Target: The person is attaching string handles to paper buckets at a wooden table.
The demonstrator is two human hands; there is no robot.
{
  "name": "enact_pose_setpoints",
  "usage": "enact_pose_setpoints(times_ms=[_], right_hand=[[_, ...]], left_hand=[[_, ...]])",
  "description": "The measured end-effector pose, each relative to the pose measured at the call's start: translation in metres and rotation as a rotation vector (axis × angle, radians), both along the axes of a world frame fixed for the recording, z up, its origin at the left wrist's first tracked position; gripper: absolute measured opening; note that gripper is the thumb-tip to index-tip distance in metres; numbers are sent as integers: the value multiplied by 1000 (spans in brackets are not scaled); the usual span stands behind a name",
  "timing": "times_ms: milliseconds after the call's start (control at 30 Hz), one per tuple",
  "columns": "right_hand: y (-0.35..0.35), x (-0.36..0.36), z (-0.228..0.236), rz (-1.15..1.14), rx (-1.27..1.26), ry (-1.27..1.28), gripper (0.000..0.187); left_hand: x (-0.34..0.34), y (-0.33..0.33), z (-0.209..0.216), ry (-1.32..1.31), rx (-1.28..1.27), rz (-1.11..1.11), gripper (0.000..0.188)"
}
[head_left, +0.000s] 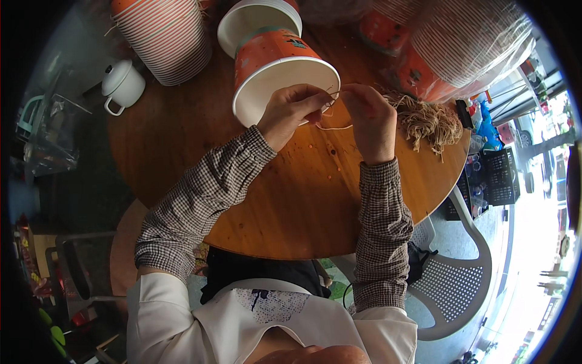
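In front of the mouth of an orange paper bucket [267, 51], both my hands are pinched close together. Between my left hand [288, 112] and my right hand [368, 118] runs a thin beige string [334, 128], its loose part drooping below the fingertips. Each hand has its fingers pressed together on this string, though the exact grip is partly hidden. Lying on its side, the bucket shows its white rim toward me, and its far end meets another white-rimmed bucket [233, 27]. A tangled bundle of beige strings [430, 124] lies right of my right hand.
The round wooden table [291, 212] carries a tall stack of orange buckets [163, 42] at the left and plastic-wrapped stacks [461, 45] at the right. A white lidded mug [126, 85] stands at the left. Near the right edge are a grey chair [451, 279] and black crates [500, 176].
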State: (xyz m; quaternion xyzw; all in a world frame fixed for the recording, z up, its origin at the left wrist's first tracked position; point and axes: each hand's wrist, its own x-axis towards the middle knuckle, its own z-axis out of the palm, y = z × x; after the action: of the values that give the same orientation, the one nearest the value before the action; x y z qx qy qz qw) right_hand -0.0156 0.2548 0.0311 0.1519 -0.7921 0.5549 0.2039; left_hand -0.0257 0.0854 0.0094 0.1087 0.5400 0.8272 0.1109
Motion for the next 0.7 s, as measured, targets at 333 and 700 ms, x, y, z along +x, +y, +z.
enact_pose_setpoints(times_ms=[333,700], right_hand=[[-6,-1,-7,-15,115,-15,14],[-5,-1,-6,-6,140,44,12]], left_hand=[[-1,-4,-4,41,3,29,17],[1,0,-3,567,-443,307,14]])
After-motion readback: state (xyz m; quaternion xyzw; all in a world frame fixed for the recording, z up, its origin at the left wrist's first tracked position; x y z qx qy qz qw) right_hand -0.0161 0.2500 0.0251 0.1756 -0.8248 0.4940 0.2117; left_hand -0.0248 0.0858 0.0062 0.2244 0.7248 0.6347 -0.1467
